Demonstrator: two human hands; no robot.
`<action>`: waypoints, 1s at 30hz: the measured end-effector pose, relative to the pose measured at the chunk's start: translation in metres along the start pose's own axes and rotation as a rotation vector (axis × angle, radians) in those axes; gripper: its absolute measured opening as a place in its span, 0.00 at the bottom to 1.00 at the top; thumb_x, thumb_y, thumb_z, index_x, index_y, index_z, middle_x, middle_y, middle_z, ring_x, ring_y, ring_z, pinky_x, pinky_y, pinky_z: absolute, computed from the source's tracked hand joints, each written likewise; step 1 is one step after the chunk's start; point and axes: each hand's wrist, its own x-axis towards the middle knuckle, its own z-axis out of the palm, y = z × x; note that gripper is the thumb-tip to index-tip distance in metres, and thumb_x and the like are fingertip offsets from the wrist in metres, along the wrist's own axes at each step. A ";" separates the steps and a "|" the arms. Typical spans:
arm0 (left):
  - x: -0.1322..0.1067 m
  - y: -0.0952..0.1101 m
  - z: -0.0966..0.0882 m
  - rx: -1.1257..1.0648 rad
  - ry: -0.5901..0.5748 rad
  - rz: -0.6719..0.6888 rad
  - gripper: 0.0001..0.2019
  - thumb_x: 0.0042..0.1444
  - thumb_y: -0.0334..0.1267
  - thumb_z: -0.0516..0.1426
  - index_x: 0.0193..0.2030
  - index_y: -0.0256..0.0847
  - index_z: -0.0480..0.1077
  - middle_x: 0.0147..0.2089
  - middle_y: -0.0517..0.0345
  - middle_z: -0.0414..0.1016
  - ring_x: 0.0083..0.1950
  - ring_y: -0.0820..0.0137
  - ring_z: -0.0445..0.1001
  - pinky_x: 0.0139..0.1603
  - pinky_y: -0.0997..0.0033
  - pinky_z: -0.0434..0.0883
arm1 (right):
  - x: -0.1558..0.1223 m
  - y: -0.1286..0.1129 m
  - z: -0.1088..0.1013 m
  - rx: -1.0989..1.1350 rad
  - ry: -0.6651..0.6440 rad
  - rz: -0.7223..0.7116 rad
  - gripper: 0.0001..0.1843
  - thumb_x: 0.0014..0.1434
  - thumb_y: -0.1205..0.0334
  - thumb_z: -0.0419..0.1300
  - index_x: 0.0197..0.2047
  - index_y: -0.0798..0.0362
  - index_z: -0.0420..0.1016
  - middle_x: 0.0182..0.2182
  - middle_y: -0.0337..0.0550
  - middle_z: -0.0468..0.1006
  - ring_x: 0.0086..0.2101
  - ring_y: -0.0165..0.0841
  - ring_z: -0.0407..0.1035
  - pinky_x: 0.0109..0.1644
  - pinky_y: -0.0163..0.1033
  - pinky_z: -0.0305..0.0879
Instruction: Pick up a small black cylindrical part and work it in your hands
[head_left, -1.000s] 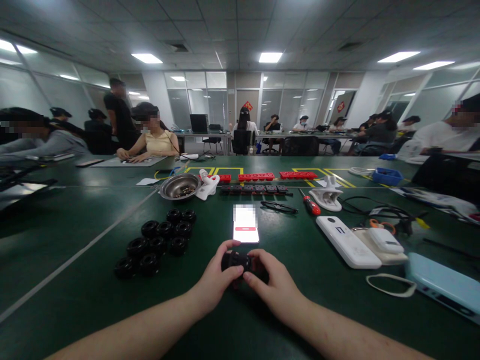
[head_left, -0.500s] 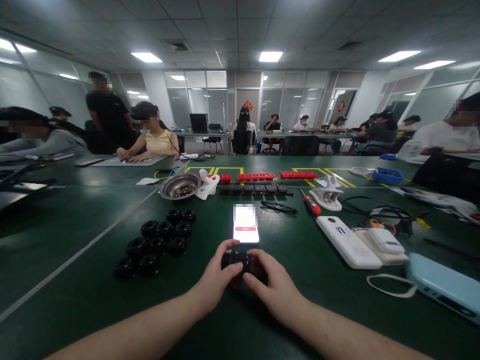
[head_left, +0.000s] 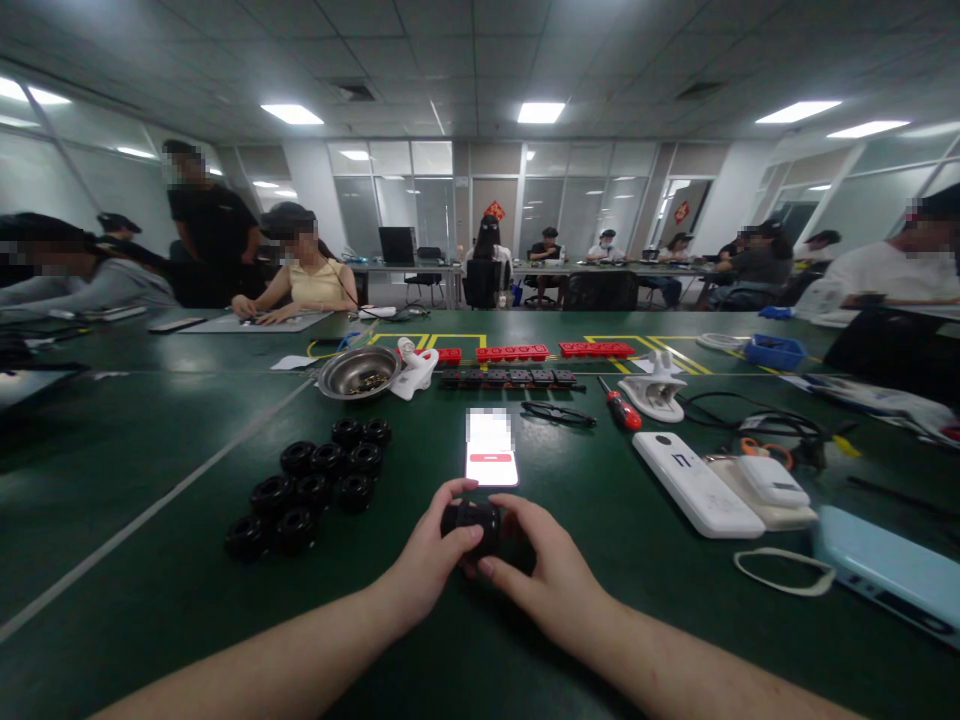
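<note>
Just in front of the phone, a black round plastic part (head_left: pixel 472 517) sits between my two hands. My left hand (head_left: pixel 435 550) grips it from the left, thumb along the near side and index finger over the top. From the right, my right hand (head_left: pixel 536 560) curls its thumb and index finger round the part's other edge. Its underside and my other fingers are largely hidden. A lit phone (head_left: pixel 491 470) lies flat just beyond my fingertips. To the left are several similar black ring-shaped parts (head_left: pixel 311 490), each with a hole in the middle.
Farther back stand a metal bowl (head_left: pixel 360 372) with small pieces, red trays (head_left: pixel 512 353) and a row of black blocks (head_left: pixel 510 379). Glasses (head_left: pixel 559 414), a screwdriver (head_left: pixel 622 410), a white power bank (head_left: pixel 697 485) and a light-blue case (head_left: pixel 892 570) lie rightward. Co-workers sit beyond.
The black part has turned slightly between my hands, and my right thumb has shifted a little left. In the background, the standing person has moved slightly left.
</note>
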 end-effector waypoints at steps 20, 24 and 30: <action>-0.001 -0.001 -0.001 0.029 -0.020 0.014 0.25 0.45 0.41 0.55 0.50 0.43 0.52 0.39 0.56 0.61 0.35 0.68 0.67 0.28 0.72 0.65 | 0.001 -0.003 -0.002 0.003 -0.026 -0.031 0.17 0.49 0.63 0.60 0.44 0.53 0.66 0.37 0.43 0.70 0.38 0.35 0.63 0.42 0.42 0.61; -0.001 0.002 0.002 0.052 -0.038 -0.037 0.21 0.49 0.46 0.51 0.48 0.39 0.53 0.38 0.53 0.64 0.31 0.69 0.68 0.26 0.71 0.64 | 0.000 -0.004 -0.003 0.019 -0.019 -0.101 0.24 0.47 0.69 0.61 0.49 0.50 0.63 0.39 0.42 0.68 0.40 0.34 0.62 0.44 0.40 0.60; -0.003 0.004 0.002 0.028 -0.037 0.003 0.21 0.46 0.42 0.53 0.47 0.41 0.54 0.39 0.54 0.64 0.33 0.69 0.67 0.27 0.72 0.64 | -0.002 -0.004 -0.002 0.019 -0.014 -0.071 0.26 0.46 0.63 0.62 0.50 0.50 0.61 0.42 0.44 0.68 0.42 0.35 0.62 0.46 0.42 0.60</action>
